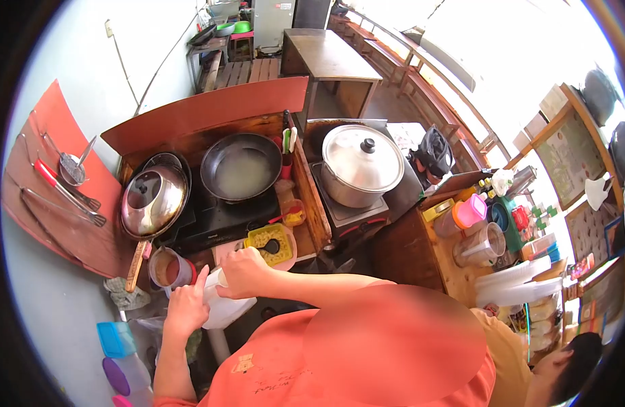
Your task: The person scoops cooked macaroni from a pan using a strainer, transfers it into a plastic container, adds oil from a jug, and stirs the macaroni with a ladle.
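My left hand [186, 306] is closed at the near side of a white, translucent plastic container [228, 312], its index finger pointing up beside a pitcher [168, 268] with brownish contents. My right hand [247, 274] has its fingers curled around the upper part of the same container; its opening is hidden. Just beyond the right hand, a yellow tub [277, 256] of pale chopped food holds a black spoon [270, 245]. The tub rests on a pinkish board [304, 243].
A black frying pan [241, 167] with cloudy liquid sits on the stove, beside a lidded pan [155, 201] with a wooden handle. A large lidded pot [363, 166] stands right. A person [523, 359] is at lower right. Utensils hang on the red panel [61, 183].
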A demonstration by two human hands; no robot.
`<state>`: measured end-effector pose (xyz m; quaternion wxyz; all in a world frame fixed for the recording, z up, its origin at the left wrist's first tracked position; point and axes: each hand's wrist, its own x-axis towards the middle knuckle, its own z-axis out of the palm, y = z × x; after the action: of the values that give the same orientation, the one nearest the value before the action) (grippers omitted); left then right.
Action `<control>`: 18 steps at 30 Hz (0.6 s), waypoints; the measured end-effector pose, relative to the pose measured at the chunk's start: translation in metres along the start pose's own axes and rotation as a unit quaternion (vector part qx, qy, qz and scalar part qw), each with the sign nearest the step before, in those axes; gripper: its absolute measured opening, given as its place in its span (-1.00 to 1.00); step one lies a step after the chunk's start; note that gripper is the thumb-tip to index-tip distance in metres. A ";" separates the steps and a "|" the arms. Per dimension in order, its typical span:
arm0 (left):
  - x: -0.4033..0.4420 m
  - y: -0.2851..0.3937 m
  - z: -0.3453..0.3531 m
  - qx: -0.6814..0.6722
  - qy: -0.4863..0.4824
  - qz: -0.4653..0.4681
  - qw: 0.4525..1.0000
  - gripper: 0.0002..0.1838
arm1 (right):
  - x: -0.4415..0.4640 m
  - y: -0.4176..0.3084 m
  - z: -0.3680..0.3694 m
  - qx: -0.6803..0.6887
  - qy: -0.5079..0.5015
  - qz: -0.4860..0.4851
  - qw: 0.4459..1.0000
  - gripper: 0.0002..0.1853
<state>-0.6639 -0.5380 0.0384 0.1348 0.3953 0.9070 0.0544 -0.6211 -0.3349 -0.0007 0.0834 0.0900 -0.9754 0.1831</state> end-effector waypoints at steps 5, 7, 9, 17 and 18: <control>-0.013 -0.007 0.020 -0.011 -0.001 -0.028 1.000 -0.05 | 0.003 -0.003 0.009 0.000 -0.088 0.023 0.996 -0.38; -0.018 -0.010 0.030 -0.028 0.047 0.004 0.998 -0.07 | 0.006 -0.005 0.035 -0.038 -0.006 0.030 0.999 -0.38; -0.022 -0.016 0.042 -0.033 0.032 -0.029 0.999 -0.07 | 0.010 -0.008 0.037 -0.009 -0.054 -0.015 0.998 -0.39; -0.040 -0.033 0.089 -0.120 0.062 -0.094 0.986 -0.16 | 0.015 -0.013 0.076 0.013 -0.179 -0.038 0.983 -0.45; -0.041 -0.034 0.100 -0.126 0.054 -0.105 0.985 -0.16 | 0.017 -0.014 0.084 -0.011 -0.196 -0.025 0.980 -0.42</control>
<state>-0.6329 -0.5918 -0.0558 0.1389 0.2742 0.9353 0.1754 -0.6453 -0.3814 -0.0695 -0.1043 0.1476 -0.9722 0.1486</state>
